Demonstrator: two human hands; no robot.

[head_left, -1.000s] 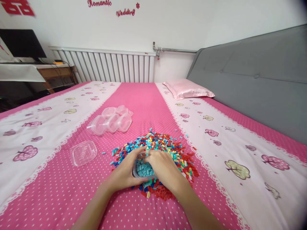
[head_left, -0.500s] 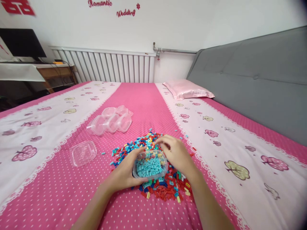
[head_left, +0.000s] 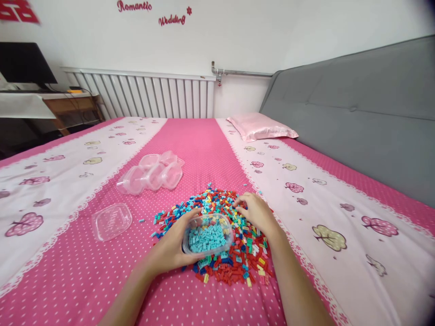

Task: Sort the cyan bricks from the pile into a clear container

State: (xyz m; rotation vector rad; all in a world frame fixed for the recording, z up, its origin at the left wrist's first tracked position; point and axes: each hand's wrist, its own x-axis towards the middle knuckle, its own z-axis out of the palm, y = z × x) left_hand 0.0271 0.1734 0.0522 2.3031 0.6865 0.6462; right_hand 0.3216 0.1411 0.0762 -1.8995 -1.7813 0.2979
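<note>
My left hand (head_left: pixel 180 242) is wrapped round the side of a clear plastic container (head_left: pixel 226 244), tilted above the pile. Inside the container lie many light-blue toy bricks (head_left: pixel 205 237). Under and around it spreads a heap of mixed toy bricks (head_left: pixel 234 271) in red, blue, yellow, green and white. At the heap's right side, my right hand (head_left: pixel 256 213) reaches in with curled fingers, thumb and fingertips close together at the bricks. Whatever may be between those fingertips is too small to make out.
A clear lid (head_left: pixel 112 222) lies flat to the left of the heap. Beyond it sits a group of clear containers (head_left: pixel 152 172). A pink pillow (head_left: pixel 260 127) rests near the grey headboard (head_left: pixel 340 95). The bedspread (head_left: pixel 190 140) is pink with white bands.
My right hand has moved away from the container's rim to the right side of the heap. My left hand still holds the container. The view has shifted slightly.
</note>
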